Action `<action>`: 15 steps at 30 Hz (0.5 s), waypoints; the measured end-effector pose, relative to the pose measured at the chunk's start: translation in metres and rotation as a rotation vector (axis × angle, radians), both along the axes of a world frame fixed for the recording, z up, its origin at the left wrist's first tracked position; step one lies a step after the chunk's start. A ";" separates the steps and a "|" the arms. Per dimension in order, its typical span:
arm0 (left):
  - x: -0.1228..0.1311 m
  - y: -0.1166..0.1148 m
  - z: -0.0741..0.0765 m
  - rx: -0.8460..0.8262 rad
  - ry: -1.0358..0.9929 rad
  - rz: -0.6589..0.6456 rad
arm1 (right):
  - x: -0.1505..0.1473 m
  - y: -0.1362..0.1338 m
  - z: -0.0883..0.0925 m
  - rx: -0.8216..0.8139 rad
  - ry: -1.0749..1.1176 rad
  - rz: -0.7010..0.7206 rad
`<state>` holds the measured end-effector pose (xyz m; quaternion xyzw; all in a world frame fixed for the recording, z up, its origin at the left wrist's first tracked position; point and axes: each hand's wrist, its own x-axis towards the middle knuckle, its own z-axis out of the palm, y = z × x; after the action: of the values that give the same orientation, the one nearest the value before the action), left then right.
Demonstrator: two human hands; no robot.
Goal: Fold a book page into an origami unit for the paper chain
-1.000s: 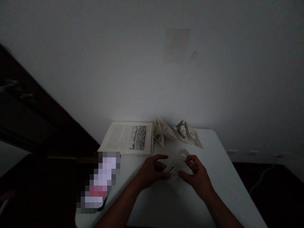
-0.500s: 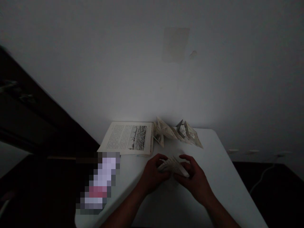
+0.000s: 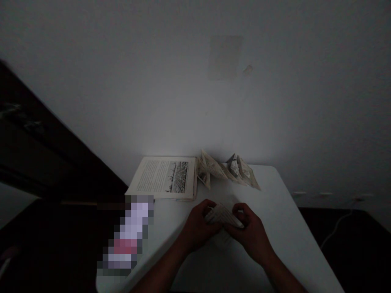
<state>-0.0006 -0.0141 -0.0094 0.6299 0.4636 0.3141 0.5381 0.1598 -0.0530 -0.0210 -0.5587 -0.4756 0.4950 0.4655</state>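
Observation:
A small folded piece of printed paper (image 3: 224,214) is held between my two hands, just above the white table. My left hand (image 3: 200,224) grips its left side, thumb in front and fingers curled behind. On the other side my right hand (image 3: 247,226) pinches its right end between thumb and bent fingers. Beyond the hands stand folded paper shapes of printed pages, one on the left (image 3: 210,167) and one on the right (image 3: 242,169). Their exact form is hard to make out in the dim light.
An open book or stack of printed pages (image 3: 166,177) with a picture lies at the table's back left. A pixelated, bright oblong object (image 3: 131,234) lies along the left edge. The white table (image 3: 284,228) meets a bare wall; a cable (image 3: 336,228) hangs at right.
My right fingers have curled in closer on the folded paper, and its raised folds now look flatter. Both hands have stayed in nearly the same place.

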 end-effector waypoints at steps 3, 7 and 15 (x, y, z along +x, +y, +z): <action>-0.002 0.001 -0.001 -0.005 -0.049 -0.020 | 0.003 0.000 0.000 0.013 0.021 0.021; -0.005 0.004 -0.001 -0.021 -0.063 -0.022 | 0.006 -0.002 0.002 0.044 0.005 0.025; -0.002 0.003 -0.001 -0.027 -0.061 -0.017 | 0.002 -0.001 0.004 0.041 0.029 0.021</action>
<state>-0.0026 -0.0115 -0.0105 0.6165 0.4459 0.3222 0.5632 0.1616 -0.0543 -0.0165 -0.5368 -0.4848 0.4979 0.4784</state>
